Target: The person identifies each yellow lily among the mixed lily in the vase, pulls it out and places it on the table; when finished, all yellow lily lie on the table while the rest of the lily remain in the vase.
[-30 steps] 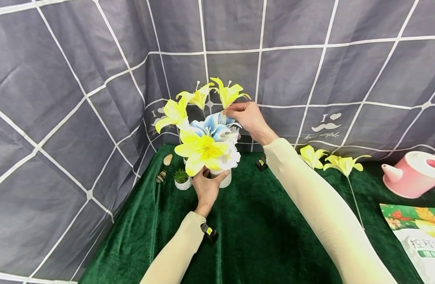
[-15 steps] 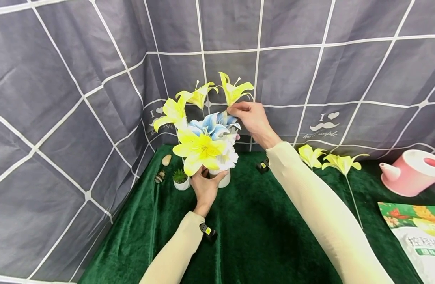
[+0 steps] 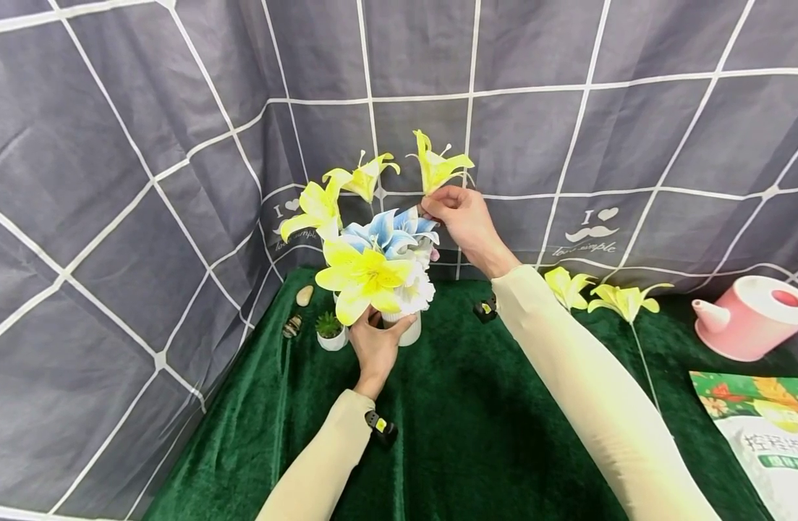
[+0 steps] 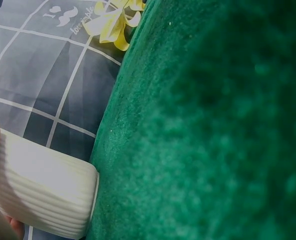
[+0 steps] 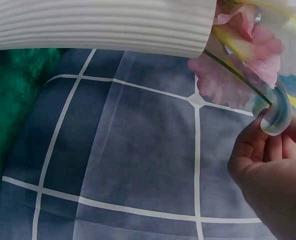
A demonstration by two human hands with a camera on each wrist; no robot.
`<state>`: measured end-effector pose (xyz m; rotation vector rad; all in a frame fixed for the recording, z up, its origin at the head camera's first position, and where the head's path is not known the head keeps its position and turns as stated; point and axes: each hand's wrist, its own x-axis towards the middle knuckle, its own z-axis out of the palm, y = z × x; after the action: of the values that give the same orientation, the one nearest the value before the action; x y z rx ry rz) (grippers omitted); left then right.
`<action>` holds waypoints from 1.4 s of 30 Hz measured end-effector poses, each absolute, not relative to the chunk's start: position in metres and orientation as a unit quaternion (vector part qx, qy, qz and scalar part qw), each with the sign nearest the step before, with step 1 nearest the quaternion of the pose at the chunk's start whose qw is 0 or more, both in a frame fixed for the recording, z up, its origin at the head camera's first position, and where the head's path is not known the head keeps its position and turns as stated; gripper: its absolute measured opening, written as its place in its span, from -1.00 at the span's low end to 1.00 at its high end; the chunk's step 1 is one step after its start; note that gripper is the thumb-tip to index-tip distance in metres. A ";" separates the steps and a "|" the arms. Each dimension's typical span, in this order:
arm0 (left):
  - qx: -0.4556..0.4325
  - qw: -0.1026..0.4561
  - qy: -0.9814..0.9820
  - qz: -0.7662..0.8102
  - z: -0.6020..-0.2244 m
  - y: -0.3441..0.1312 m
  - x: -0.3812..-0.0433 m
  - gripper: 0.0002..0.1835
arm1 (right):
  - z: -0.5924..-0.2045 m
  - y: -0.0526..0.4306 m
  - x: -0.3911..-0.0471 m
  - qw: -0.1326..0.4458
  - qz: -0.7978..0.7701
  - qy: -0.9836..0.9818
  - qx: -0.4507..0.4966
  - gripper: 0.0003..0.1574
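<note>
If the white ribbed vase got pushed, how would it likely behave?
The white ribbed vase might tip rather than slide, since its flowers spread wider than its body and the cloth looks plush. It seems stiff: no dent shows at the left grip. Its ridges probably make it less slippery.
</note>
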<state>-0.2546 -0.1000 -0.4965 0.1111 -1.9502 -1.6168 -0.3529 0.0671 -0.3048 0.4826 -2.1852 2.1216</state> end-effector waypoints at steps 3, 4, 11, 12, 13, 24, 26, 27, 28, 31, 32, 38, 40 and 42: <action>0.045 0.295 -0.735 -0.609 -0.497 -0.100 -0.254 -0.25 | -0.305 0.068 -0.353 0.018 0.666 -0.729 0.156 -0.73; 0.046 0.293 -0.736 -0.609 -0.497 -0.100 -0.254 -0.25 | -0.305 0.069 -0.352 0.015 0.659 -0.736 0.154 -0.70; 0.047 0.292 -0.740 -0.604 -0.497 -0.101 -0.254 -0.26 | -0.304 0.071 -0.349 0.018 0.635 -0.759 0.144 -0.64; 0.048 0.291 -0.741 -0.603 -0.497 -0.101 -0.254 -0.26 | -0.304 0.071 -0.349 0.021 0.635 -0.759 0.145 -0.64; 0.048 0.290 -0.742 -0.602 -0.498 -0.101 -0.254 -0.26 | -0.304 0.071 -0.349 0.025 0.636 -0.758 0.146 -0.64; 0.058 0.282 -0.746 -0.600 -0.496 -0.101 -0.254 -0.28 | -0.300 0.074 -0.344 0.073 0.684 -0.711 0.146 -0.72; 0.060 0.281 -0.747 -0.599 -0.495 -0.100 -0.254 -0.27 | -0.299 0.075 -0.343 0.082 0.699 -0.694 0.150 -0.70; 0.060 0.282 -0.748 -0.598 -0.495 -0.100 -0.254 -0.26 | -0.298 0.075 -0.343 0.086 0.707 -0.686 0.151 -0.68; 0.061 0.282 -0.748 -0.598 -0.494 -0.100 -0.254 -0.26 | -0.298 0.076 -0.343 0.090 0.712 -0.680 0.151 -0.67; 0.060 0.285 -0.747 -0.597 -0.494 -0.100 -0.254 -0.25 | -0.296 0.077 -0.342 0.098 0.728 -0.662 0.150 -0.64; 0.059 0.286 -0.747 -0.597 -0.494 -0.100 -0.254 -0.25 | -0.296 0.077 -0.342 0.101 0.733 -0.656 0.149 -0.64; 0.061 0.287 -0.747 -0.597 -0.493 -0.100 -0.254 -0.26 | -0.294 0.080 -0.341 0.124 0.750 -0.632 0.152 -0.72; 0.062 0.287 -0.747 -0.596 -0.493 -0.100 -0.254 -0.26 | -0.294 0.081 -0.341 0.129 0.754 -0.626 0.150 -0.74; 0.061 0.288 -0.747 -0.597 -0.493 -0.100 -0.254 -0.26 | -0.292 0.082 -0.340 0.133 0.759 -0.620 0.147 -0.74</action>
<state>-0.2541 -0.0999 -0.4931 0.1640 -1.9939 -1.5936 -0.3402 0.0821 -0.2925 0.4268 -1.7994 2.2000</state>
